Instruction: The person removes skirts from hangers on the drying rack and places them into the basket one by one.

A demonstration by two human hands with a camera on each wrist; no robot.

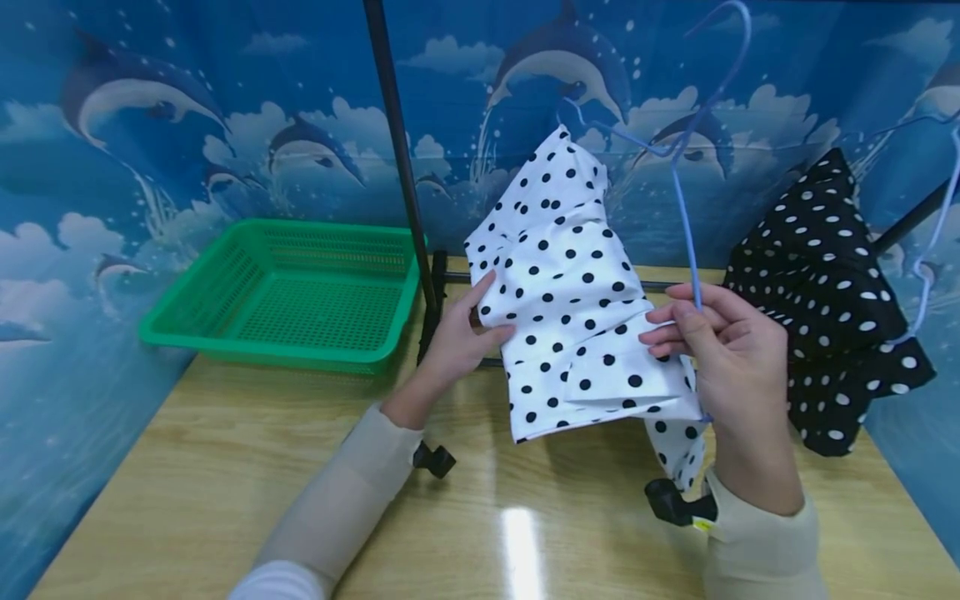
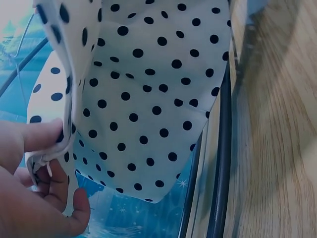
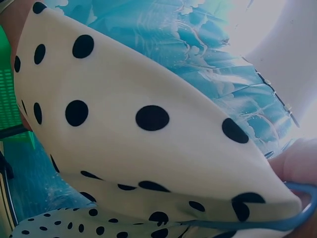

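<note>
A white cloth with black dots point(image 1: 570, 292) hangs on a thin blue wire hanger point(image 1: 684, 208), whose hook points up. Along its left edge my left hand point(image 1: 461, 333) pinches the fabric; the left wrist view shows the thumb and fingers point(image 2: 58, 186) on a bunched fold of the cloth point(image 2: 148, 99). At the lower right, my right hand point(image 1: 731, 354) holds the side of the hanger between thumb and fingers. In the right wrist view the cloth point(image 3: 114, 89) covers most of the picture, with the hanger's rounded corner point(image 3: 297, 218) inside its edge.
A green plastic basket point(image 1: 390, 333) stands at the left on the wooden table point(image 1: 247, 450). A black rack post point(image 1: 401, 142) rises between basket and cloth. At right hangs a black cloth with white dots point(image 1: 825, 292) on another hanger point(image 1: 937, 225). A dolphin-print curtain point(image 1: 300, 83) backs everything.
</note>
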